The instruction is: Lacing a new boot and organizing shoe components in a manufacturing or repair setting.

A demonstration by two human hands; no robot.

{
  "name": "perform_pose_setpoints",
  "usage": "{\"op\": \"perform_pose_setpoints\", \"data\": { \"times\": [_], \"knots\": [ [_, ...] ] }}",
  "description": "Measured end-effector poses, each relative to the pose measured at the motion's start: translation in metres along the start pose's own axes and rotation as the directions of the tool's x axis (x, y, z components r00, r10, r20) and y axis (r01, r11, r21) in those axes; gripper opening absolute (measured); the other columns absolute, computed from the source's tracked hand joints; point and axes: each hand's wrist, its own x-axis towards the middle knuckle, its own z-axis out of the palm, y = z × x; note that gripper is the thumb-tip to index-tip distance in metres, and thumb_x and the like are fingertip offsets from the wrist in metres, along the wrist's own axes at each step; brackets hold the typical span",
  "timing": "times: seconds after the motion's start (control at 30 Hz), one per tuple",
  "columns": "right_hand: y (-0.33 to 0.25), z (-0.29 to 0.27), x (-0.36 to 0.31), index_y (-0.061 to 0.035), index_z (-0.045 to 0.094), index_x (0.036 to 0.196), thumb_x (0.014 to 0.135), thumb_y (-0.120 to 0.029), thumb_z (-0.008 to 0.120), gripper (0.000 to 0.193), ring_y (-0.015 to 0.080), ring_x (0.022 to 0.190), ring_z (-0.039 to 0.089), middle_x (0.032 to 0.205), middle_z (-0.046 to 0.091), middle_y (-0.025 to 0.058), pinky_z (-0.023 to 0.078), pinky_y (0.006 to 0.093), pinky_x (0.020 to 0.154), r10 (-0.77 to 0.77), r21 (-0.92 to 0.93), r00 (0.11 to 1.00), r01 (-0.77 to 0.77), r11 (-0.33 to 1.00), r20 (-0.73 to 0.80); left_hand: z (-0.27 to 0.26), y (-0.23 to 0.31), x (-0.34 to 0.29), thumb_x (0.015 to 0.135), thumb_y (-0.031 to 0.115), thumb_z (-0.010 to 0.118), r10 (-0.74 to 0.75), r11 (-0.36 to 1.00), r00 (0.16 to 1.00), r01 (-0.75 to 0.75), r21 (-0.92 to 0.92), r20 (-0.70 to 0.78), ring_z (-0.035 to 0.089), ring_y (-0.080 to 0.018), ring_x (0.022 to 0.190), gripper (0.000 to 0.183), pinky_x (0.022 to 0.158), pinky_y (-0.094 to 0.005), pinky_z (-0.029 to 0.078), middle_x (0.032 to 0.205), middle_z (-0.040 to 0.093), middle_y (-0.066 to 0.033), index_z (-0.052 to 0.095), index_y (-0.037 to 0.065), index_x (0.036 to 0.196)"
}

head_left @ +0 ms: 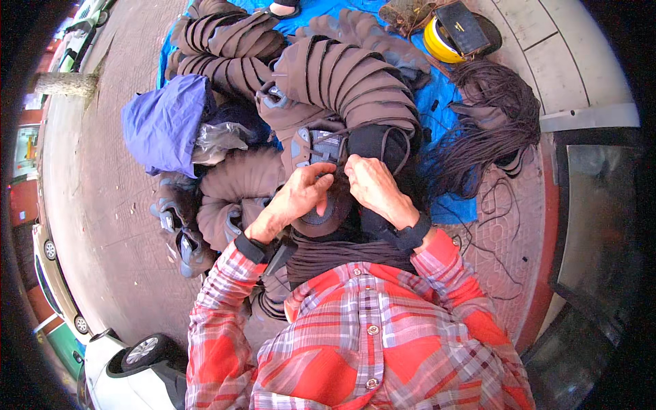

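Observation:
A grey-brown shoe upper [316, 147] with blue-grey trim and a laced front lies between my knees. My left hand [301, 196] is at its near edge, thumb and forefinger pinched together; what they hold, if anything, is too small to make out. Close beside it, my right hand [379, 191] is closed with its fingertips together at a thin brown shoelace [404, 140], which loops over my dark trouser leg. Across my lap lies a bundle of brown laces [348, 260]. Just beyond the upper curves a long stack of nested brown uppers [348, 78].
More stacked uppers [236, 181] lie left, near a purple cloth [167, 123] and clear plastic [220, 142]. A heap of brown laces [495, 102] sits right on a blue tarp [437, 130]. Beyond are a yellow container [437, 44] and a black pouch [461, 27].

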Motion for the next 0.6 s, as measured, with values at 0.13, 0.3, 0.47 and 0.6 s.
{"op": "perform_pose_setpoints", "data": {
  "times": [0.13, 0.3, 0.47, 0.6],
  "knots": [
    [0.001, 0.006, -0.001, 0.0032, 0.051, 0.077, 0.069, 0.0, 0.051, 0.008, 0.0401, 0.065, 0.058, 0.065, 0.057, 0.0219, 0.046, 0.0458, 0.059, 0.072, 0.017, 0.996, -0.072, 0.997, -0.042, -0.003, 0.015, -0.012, 0.093, 0.025, 0.042, -0.182, 0.935, 0.975, 0.213, -0.285, 0.131, 0.037, -0.0052, 0.043, 0.042, 0.042, -0.0215, 0.029, 0.055, 0.051, 0.0015, 0.041, 0.006, 0.13],
    [-0.012, 0.001, 0.003, 0.0033, 0.053, 0.076, 0.069, -0.002, 0.052, 0.008, 0.0402, 0.064, 0.059, 0.065, 0.058, 0.0227, 0.049, 0.0462, 0.06, 0.117, -0.105, 0.993, -0.117, 0.988, -0.002, -0.006, 0.008, -0.013, 0.094, 0.026, 0.041, -0.161, 0.922, 0.97, 0.214, -0.324, 0.181, 0.037, -0.0047, 0.044, 0.046, 0.042, -0.0203, 0.028, 0.055, 0.052, 0.0012, 0.035, 0.007, 0.135],
    [-0.013, -0.004, 0.008, 0.0059, 0.039, 0.093, 0.066, 0.005, 0.05, 0.029, 0.0441, 0.069, 0.056, 0.066, 0.055, 0.0271, 0.045, 0.049, 0.06, -0.043, -0.102, 0.999, 0.044, 0.994, 0.011, -0.023, 0.0, 0.01, 0.094, 0.023, 0.042, -0.12, 0.992, 0.95, 0.127, -0.005, 0.288, 0.047, -0.0078, 0.045, 0.043, 0.046, -0.0227, 0.036, 0.06, 0.056, -0.0007, 0.037, 0.007, 0.134],
    [-0.011, 0.001, 0.016, 0.0069, 0.034, 0.095, 0.065, 0.005, 0.05, 0.034, 0.0446, 0.07, 0.056, 0.066, 0.054, 0.0284, 0.044, 0.0504, 0.062, 0.091, -0.109, 0.992, -0.08, 0.991, 0.093, -0.032, 0.004, 0.038, 0.09, 0.015, 0.046, -0.05, 0.98, 0.959, -0.007, 0.198, 0.28, 0.057, -0.0121, 0.047, 0.026, 0.049, -0.0279, 0.043, 0.064, 0.059, -0.0045, 0.056, 0.002, 0.11]
  ]
}}
